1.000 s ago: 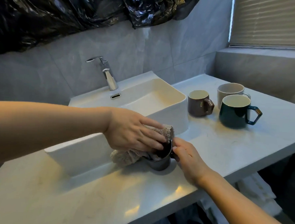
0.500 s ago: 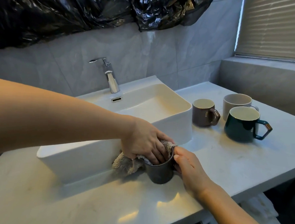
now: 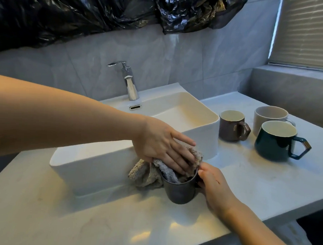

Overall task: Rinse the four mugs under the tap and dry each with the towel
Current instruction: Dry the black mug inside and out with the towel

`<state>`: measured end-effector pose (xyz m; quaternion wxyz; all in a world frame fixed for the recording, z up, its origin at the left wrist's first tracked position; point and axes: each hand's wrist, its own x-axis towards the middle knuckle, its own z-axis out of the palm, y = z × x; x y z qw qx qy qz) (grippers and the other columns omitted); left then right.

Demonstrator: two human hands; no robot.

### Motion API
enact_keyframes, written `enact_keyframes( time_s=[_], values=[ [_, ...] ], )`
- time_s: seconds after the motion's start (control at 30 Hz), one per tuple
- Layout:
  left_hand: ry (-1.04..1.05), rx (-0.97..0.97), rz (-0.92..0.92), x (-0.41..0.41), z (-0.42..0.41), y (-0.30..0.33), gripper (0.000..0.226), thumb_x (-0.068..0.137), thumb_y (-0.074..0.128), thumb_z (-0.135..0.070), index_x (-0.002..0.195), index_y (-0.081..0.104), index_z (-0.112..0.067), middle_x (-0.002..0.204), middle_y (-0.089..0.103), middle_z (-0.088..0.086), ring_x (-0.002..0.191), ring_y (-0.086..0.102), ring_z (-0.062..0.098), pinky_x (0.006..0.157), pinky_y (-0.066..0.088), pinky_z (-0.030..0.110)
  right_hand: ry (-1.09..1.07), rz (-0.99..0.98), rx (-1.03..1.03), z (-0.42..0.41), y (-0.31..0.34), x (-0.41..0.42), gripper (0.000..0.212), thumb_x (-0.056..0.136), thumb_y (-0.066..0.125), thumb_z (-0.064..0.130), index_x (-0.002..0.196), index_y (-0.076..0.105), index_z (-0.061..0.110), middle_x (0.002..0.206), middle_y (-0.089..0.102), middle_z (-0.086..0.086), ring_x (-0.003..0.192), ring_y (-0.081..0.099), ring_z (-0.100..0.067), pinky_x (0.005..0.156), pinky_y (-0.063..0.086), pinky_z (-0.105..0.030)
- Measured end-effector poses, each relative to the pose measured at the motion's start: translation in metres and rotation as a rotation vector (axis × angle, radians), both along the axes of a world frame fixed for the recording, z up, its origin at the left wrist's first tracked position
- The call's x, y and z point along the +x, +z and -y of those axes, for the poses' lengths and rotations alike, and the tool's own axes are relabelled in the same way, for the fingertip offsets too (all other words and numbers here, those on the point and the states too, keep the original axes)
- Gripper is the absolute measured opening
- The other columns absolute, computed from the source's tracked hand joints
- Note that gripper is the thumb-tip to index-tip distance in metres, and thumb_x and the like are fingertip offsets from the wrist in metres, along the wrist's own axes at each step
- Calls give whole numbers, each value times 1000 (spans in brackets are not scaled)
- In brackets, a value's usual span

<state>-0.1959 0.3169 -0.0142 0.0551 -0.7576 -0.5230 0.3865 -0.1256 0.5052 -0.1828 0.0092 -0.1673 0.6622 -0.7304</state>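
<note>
since half a second ago the left hand flattens, fingers straight, pressing the fuzzy grey-beige towel into the dark grey glossy mug just beside the white rectangular basin, while the right hand grips its handle side; best brace firmly and twist the cloth round the inside wall.

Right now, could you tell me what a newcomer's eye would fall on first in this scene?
First the two hands at the counter's front edge: the left hand presses a grey towel into a dark mug, which the right hand steadies. Next, three more mugs stand upright to the right of the white basin, the teal mug nearest. Crumpled black plastic sheeting hangs on the wall above.
</note>
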Motion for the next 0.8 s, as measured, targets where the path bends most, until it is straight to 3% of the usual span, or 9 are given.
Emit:
enact_keyframes(
  time_s=[0.1,0.17,0.27,0.37,0.5,0.57,0.63,0.73,0.8],
  values=[
    [31,-30,26,3,1,-4,64,84,30,-13,146,47,-10,153,45,3,149,28,23,125,4,44,18,-3,-6,1,4,2,26,81,41,24,75,65,14,66,54,-6,66,46,-22,62,36,-40],
    [37,17,58,6,3,-12,58,93,22,-13,142,53,-7,147,52,5,147,33,27,124,14,43,19,-17,-25,1,5,3,23,78,42,24,62,58,25,60,47,4,62,40,-19,61,30,-41],
    [111,59,75,11,5,-20,52,96,26,-16,136,60,-9,140,59,4,141,40,27,118,23,40,23,-31,-14,1,5,2,18,75,43,31,62,53,24,61,42,4,62,37,-19,60,29,-41],
    [129,55,116,14,3,-20,51,103,21,-18,126,64,-6,133,63,8,128,49,28,112,32,43,8,-37,9,0,1,-1,19,78,40,23,59,45,23,60,39,5,62,36,-18,59,28,-39],
    [249,272,193,30,15,-18,28,105,43,-9,124,63,-3,135,58,15,117,56,34,102,43,44,-6,-51,25,1,3,1,22,78,41,24,56,44,26,58,38,9,60,35,-15,57,28,-34],
    [412,491,252,46,25,-20,36,97,53,-1,133,56,0,143,49,19,123,51,36,106,42,40,-20,-53,31,1,5,1,21,78,41,23,57,42,24,58,37,8,59,34,-15,56,28,-34],
    [655,720,267,68,31,-32,59,85,58,4,142,46,-1,149,41,19,129,47,36,109,40,39,-18,-46,45,2,7,1,21,78,40,22,57,40,24,59,36,8,59,34,-15,55,29,-32],
    [1099,1035,249,97,31,-55,64,86,57,-11,147,40,-8,152,38,12,135,41,31,115,35,40,-16,-13,31,2,11,4,25,79,38,17,55,41,22,57,36,9,57,34,-12,53,31,-25],
    [1350,1218,347,111,23,-58,60,95,58,-22,150,38,-12,155,36,6,140,37,24,118,26,30,-14,9,-5,3,13,7,21,78,37,17,59,47,14,60,39,0,60,37,-16,56,32,-27]
  ],
)
